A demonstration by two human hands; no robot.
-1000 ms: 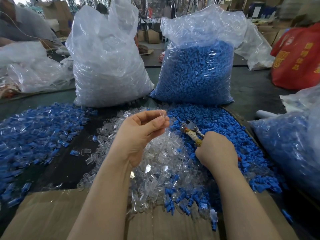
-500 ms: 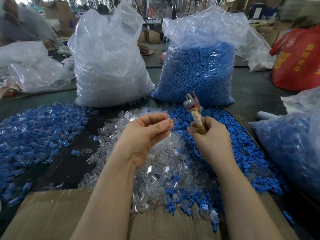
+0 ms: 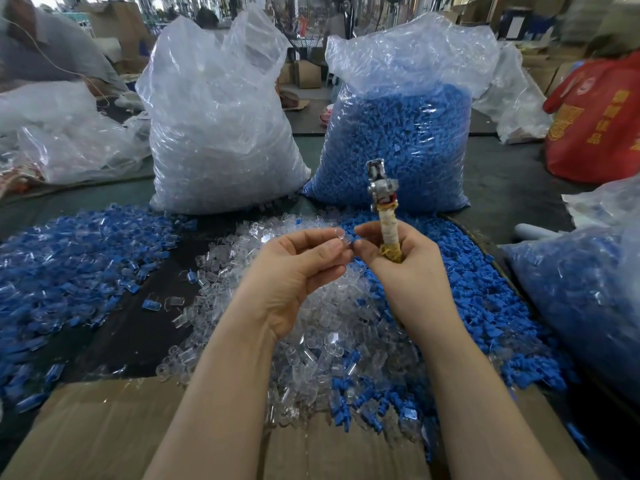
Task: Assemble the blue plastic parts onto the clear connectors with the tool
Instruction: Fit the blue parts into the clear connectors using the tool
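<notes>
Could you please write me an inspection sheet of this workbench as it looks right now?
Surface: dark table, with cardboard at the near edge.
Job's things: clear connector and blue part meet between the fingertips; tool upright; loose clear pile, blue pile, mixed blue and clear pile.
Clutter: clear bag, blue bag, red bag.
Grippers: left hand pinches the connector; right hand grips the tool and pinches the blue part.
Cables: nothing seen.
Surroundings: boxes, another person at far left.
</notes>
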